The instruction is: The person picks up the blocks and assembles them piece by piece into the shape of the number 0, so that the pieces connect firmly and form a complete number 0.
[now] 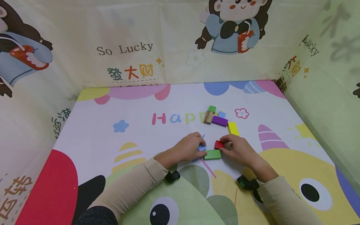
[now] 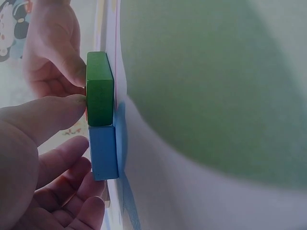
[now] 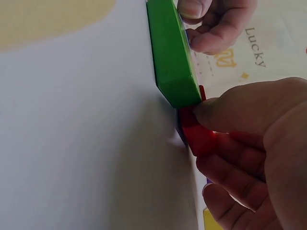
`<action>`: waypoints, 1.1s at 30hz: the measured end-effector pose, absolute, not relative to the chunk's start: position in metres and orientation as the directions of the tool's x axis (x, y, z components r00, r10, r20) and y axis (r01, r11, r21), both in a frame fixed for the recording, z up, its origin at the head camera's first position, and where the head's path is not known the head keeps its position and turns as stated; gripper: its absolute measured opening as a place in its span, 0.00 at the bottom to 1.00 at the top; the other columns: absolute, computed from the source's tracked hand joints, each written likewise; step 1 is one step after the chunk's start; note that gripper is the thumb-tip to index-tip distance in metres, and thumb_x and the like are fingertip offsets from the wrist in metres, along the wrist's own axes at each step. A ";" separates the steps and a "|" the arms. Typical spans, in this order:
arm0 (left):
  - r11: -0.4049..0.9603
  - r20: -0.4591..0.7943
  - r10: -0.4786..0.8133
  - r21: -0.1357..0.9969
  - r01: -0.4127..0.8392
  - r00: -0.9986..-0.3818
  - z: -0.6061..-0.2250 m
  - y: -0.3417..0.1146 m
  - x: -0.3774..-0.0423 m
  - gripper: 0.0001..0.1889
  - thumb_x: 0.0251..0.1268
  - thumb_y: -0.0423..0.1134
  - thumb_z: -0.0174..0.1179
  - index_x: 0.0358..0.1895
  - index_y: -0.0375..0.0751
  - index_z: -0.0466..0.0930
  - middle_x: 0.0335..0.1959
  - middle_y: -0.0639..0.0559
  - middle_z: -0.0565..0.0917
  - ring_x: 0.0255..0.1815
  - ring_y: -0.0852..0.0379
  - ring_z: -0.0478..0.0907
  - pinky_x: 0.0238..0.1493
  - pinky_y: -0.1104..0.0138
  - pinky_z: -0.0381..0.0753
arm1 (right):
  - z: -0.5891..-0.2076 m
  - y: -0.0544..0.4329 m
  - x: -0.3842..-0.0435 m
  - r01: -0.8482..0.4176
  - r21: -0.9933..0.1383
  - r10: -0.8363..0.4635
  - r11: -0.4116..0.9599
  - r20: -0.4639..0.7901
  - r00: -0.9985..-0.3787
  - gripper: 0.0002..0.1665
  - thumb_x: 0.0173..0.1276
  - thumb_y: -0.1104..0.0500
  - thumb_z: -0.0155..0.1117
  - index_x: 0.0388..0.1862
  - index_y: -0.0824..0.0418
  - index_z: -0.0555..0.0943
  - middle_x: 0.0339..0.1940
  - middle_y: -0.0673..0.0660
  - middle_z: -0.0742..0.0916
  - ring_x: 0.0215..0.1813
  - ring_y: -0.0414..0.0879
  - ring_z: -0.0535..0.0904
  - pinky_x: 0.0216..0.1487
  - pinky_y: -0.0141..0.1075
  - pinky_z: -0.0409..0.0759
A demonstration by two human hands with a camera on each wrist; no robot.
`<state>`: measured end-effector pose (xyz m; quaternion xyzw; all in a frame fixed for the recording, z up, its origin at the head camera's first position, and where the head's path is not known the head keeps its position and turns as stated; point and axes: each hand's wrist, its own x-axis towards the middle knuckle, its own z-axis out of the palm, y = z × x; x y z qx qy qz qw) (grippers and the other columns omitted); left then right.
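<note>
Both hands work close together on the printed tabletop. My left hand (image 1: pixel 194 146) is curled around a small blue block (image 2: pixel 103 153), with its thumb against a longer green block (image 2: pixel 100 91) that abuts the blue one end to end. Part of the blue block shows between thumb and fingers in the head view. Opposite, my right hand (image 1: pixel 239 148) pinches a small red block (image 3: pixel 197 132) between thumb and fingers. The red block stands right behind the right end of the green block, as the right wrist view shows.
Past the hands lie a yellow block (image 1: pixel 233 128), a purple block (image 1: pixel 220 121), a light blue block (image 1: pixel 222 114), a wood-coloured block (image 1: pixel 208 117) and a small green block (image 1: pixel 212 109). A printed cloth wall (image 1: pixel 174 62) rises behind the table.
</note>
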<state>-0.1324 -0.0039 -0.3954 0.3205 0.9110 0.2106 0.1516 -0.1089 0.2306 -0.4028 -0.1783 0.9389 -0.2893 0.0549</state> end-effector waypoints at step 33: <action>0.703 -0.138 0.652 0.478 0.526 -0.746 -0.396 -0.004 -0.133 0.18 0.66 0.48 0.68 0.52 0.40 0.86 0.50 0.50 0.78 0.48 0.57 0.73 0.51 0.72 0.75 | -0.403 0.235 -0.107 -0.319 -0.558 -0.397 0.766 -0.021 -0.918 0.21 0.62 0.65 0.73 0.54 0.69 0.81 0.46 0.58 0.86 0.47 0.53 0.81 0.49 0.50 0.82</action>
